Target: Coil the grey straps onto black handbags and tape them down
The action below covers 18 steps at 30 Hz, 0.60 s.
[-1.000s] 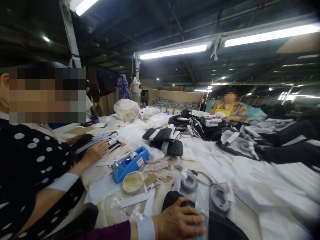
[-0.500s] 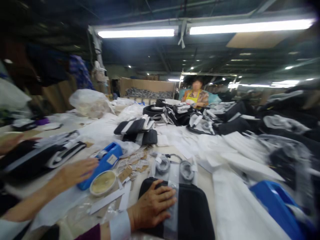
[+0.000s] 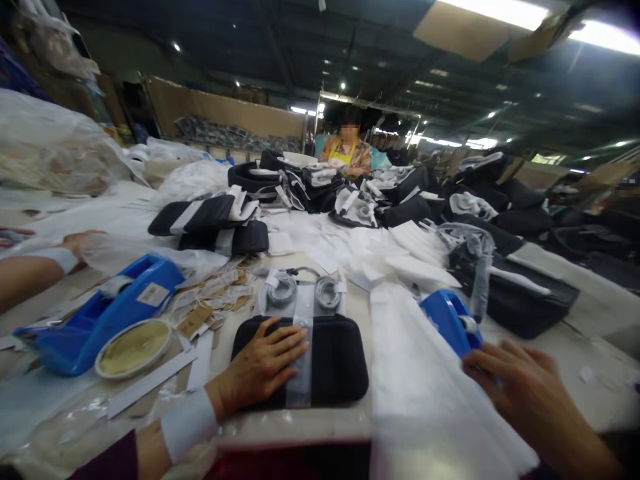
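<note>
My left hand [image 3: 263, 363] lies flat, fingers spread, on a black zip case [image 3: 330, 360] at the table's front edge. A clear plastic strip [image 3: 301, 360] runs over the case beside my fingers. Two coiled grey cables [image 3: 305, 291] in clear bags sit just behind the case. My right hand [image 3: 520, 387] hovers at the lower right, fingers spread and slightly blurred, close to a blue tape dispenser [image 3: 453, 320]. It holds nothing that I can see. A stack of white sheets [image 3: 415, 373] lies between the case and my right hand.
A second blue tape dispenser [image 3: 100, 313] and a round tin [image 3: 133, 339] sit at the left, with paper tags [image 3: 210, 307] scattered beside them. A co-worker's forearm [image 3: 35, 267] rests at the far left. Black cases [image 3: 210, 223] pile mid-table. Another person [image 3: 345, 150] sits at the far end.
The view has swung right and down. My right hand has come into view near the right blue dispenser. My left hand stays flat on the black case.
</note>
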Each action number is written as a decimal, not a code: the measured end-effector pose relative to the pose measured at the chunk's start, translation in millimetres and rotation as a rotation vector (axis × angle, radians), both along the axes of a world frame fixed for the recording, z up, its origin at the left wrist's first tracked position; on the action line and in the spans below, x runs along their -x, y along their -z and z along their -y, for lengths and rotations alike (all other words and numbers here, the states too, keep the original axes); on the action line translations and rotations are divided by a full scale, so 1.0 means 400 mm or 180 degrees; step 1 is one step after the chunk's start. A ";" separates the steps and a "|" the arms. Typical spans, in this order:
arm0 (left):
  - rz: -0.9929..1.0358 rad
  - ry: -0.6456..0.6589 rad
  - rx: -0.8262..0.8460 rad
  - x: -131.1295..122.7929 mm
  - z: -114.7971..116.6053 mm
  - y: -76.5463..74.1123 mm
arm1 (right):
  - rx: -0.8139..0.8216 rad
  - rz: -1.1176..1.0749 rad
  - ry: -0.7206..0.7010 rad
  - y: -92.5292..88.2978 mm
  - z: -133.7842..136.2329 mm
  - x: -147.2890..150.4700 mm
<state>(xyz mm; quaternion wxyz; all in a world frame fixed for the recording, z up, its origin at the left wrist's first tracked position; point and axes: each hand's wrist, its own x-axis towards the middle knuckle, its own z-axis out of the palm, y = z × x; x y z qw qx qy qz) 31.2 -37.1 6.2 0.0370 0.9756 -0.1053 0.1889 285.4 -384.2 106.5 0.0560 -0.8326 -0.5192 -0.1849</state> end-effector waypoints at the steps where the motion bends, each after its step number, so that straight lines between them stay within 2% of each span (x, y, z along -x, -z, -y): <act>1: -0.0013 -0.0011 -0.0017 -0.001 0.000 0.001 | 0.0188 -0.0245 -0.0319 -0.024 -0.076 0.028; 3: -0.0029 -0.0040 -0.0019 -0.002 0.002 0.002 | 0.0626 -0.0684 -0.1054 -0.062 -0.249 0.076; 5: 0.0009 -0.0077 0.0060 0.000 0.005 0.004 | 0.1077 -0.0795 -0.1823 -0.075 -0.416 0.109; 7: 0.0074 -0.0138 0.0183 0.002 0.007 0.005 | 0.1518 -0.0786 -0.2526 -0.061 -0.554 0.125; 9: 0.0133 -0.0177 0.0269 0.003 0.008 0.006 | 0.1845 -0.0722 -0.2908 -0.034 -0.651 0.130; 13: 0.0211 -0.0197 0.0329 0.001 0.005 0.006 | 0.2231 -0.0559 -0.2969 0.004 -0.748 0.129; 18: 0.0276 -0.0217 0.0332 -0.004 0.003 0.008 | 0.2447 -0.0479 -0.2797 -0.001 -0.777 0.140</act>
